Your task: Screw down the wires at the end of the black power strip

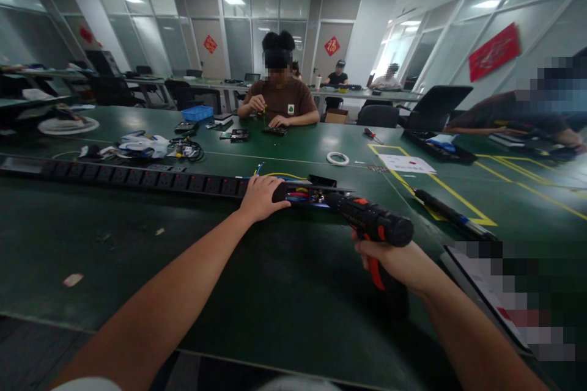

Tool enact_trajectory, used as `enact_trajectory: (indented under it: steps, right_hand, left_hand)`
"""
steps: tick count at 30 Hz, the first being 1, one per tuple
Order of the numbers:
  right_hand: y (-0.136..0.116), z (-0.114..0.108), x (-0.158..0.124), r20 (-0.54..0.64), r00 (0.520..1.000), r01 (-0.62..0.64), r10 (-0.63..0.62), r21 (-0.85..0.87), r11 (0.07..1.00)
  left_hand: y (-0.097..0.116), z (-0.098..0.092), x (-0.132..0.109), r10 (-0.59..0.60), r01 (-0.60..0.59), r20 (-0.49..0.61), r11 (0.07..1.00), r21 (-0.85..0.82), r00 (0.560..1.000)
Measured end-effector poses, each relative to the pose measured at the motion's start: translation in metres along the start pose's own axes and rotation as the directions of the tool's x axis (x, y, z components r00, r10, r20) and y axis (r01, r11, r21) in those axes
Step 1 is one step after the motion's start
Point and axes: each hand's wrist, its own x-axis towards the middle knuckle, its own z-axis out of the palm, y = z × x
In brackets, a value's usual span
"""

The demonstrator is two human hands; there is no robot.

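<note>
A long black power strip (pixel 137 178) lies across the green table (pixel 257 293), its right end open with coloured wires (pixel 298 193) showing. My left hand (pixel 262 197) is closed over that open end, pressing it down. My right hand (pixel 393 260) grips a black and orange electric screwdriver (pixel 369 220), whose tip points left into the opened end of the strip.
A person in a brown shirt (pixel 280 101) sits across the table working on small parts. A white tape roll (pixel 338 159), a paper sheet (pixel 406 164), a black tube (pixel 452 215), a blue bin (pixel 197 113) and cable clutter (pixel 151 146) lie around. Another person (pixel 518 116) sits at right.
</note>
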Motion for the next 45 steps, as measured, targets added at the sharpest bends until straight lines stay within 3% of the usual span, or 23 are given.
enact_trajectory:
  steps: [45]
  right_hand:
    - [0.002,0.0,0.003,0.021,1.0,0.003,-0.003,0.011,1.0]
  left_hand:
    - [0.0,0.001,0.0,0.002,-0.001,-0.016,1.0,0.022,1.0]
